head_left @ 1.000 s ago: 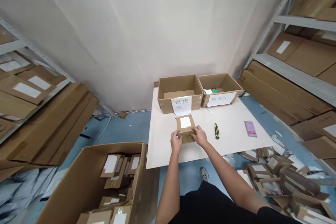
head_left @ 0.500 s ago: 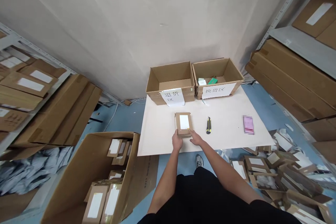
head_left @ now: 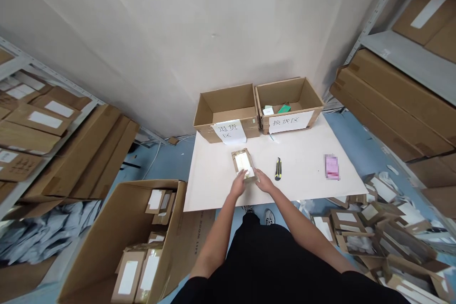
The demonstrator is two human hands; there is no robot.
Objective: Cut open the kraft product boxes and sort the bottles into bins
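Note:
A small cardboard box [head_left: 237, 161] with a white label on its upper face and clear tape along its far edge is between my hands over the white table. My left hand [head_left: 238, 183] grips its near left side, with fingertips lying on the label. On the near right corner my right hand [head_left: 263, 181] is closed round the edge; some of its fingers are hidden. To the right of the box lies a black and yellow utility knife [head_left: 278, 169], touched by neither hand. Farther right is a pink, pixelated flat item [head_left: 331, 167].
Two open cartons with handwritten paper signs, the left [head_left: 254, 126] and the right [head_left: 313, 118], stand at the table's [head_left: 210, 190] back; the right holds small white and green boxes. A large carton [head_left: 174, 237] of parcels stands left. Opened boxes [head_left: 347, 221] litter the floor right.
The cardboard box has been turned and tilted, so its taped edge shows at the far side. My left hand has shifted up onto the label. The view has moved slightly.

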